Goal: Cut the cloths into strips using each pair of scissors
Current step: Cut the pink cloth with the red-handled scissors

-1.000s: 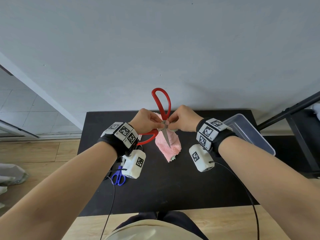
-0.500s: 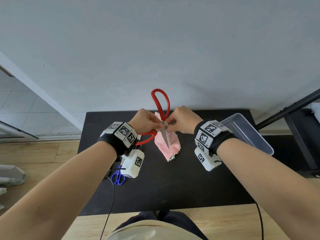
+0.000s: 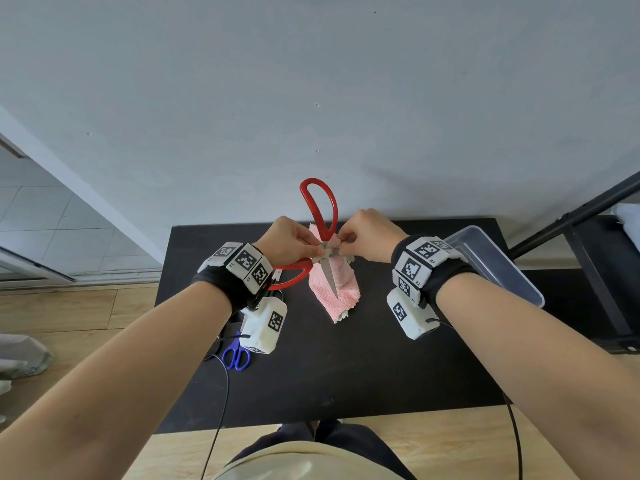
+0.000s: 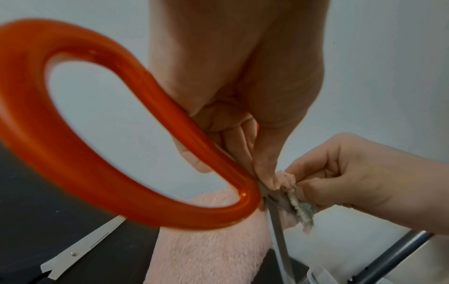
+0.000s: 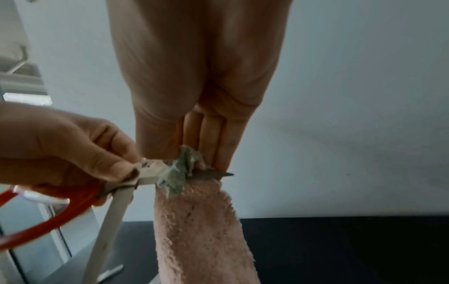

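Observation:
I hold the red-handled scissors (image 3: pixel 318 209) up above the black table (image 3: pixel 346 368), blades spread: one handle loop points up and one blade (image 3: pixel 329 277) points down. My left hand (image 3: pixel 316 250) pinches them at the pivot. My right hand (image 3: pixel 342 245) pinches the top edge of the pink cloth (image 3: pixel 337 292), which hangs down to the table. In the right wrist view the cloth's edge (image 5: pixel 179 173) sits in the crotch of the blades, with one blade tip (image 5: pixel 224 174) poking past it. The left wrist view shows the red loop (image 4: pixel 73 153) close up and the cloth (image 4: pixel 211 240) below.
Blue-handled scissors (image 3: pixel 237 355) lie on the table's left side under my left wrist. Another pair with pale blades (image 4: pixel 80 255) lies on the table to the left. A clear plastic box (image 3: pixel 495 268) stands at the right edge. A black metal frame (image 3: pixel 588 258) stands beyond it.
Both hands keep their grips in nearly the same spot. The right wrist has turned a little, and the cloth and scissors have barely shifted.

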The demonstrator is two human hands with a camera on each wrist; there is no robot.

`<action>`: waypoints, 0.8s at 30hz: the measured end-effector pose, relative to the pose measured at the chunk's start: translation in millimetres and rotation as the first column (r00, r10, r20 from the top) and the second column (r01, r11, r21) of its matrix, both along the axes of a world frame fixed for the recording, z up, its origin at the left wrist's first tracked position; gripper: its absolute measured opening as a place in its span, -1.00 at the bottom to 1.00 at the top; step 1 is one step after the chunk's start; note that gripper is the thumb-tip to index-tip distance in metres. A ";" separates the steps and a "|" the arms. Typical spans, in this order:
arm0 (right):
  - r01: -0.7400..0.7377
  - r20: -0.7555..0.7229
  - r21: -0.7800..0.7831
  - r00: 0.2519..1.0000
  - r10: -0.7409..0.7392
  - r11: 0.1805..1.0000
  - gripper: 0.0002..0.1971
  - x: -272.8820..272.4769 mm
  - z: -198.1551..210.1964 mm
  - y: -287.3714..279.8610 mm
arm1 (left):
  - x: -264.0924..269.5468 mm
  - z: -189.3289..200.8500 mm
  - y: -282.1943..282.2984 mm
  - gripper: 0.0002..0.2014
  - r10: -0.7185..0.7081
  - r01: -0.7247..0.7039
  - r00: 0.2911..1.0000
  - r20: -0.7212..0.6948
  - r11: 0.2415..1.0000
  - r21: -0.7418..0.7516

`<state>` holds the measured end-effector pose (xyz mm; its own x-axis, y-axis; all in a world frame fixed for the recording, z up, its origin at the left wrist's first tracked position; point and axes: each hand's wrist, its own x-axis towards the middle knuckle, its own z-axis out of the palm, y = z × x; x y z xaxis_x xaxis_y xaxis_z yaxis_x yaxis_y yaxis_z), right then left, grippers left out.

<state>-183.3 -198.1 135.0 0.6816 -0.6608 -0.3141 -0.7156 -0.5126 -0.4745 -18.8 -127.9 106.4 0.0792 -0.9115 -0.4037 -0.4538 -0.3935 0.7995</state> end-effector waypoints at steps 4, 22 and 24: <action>0.059 0.000 0.048 0.998 -0.059 0.997 -0.80 -4.1 5.4 -6.8 | 1.7 4.2 0.9 -0.84 0.025 -0.025 0.999 -0.032 1.000 0.000; 0.030 0.172 0.239 0.982 -0.073 0.971 -0.80 -11.9 9.0 -18.3 | 6.6 8.5 7.3 -0.95 0.013 -0.013 0.999 -0.049 1.000 0.011; 0.014 0.185 0.271 0.981 -0.066 0.962 -0.79 -7.7 6.4 -15.7 | 5.5 11.0 6.9 -0.92 -0.005 0.005 0.999 -0.042 1.000 -0.004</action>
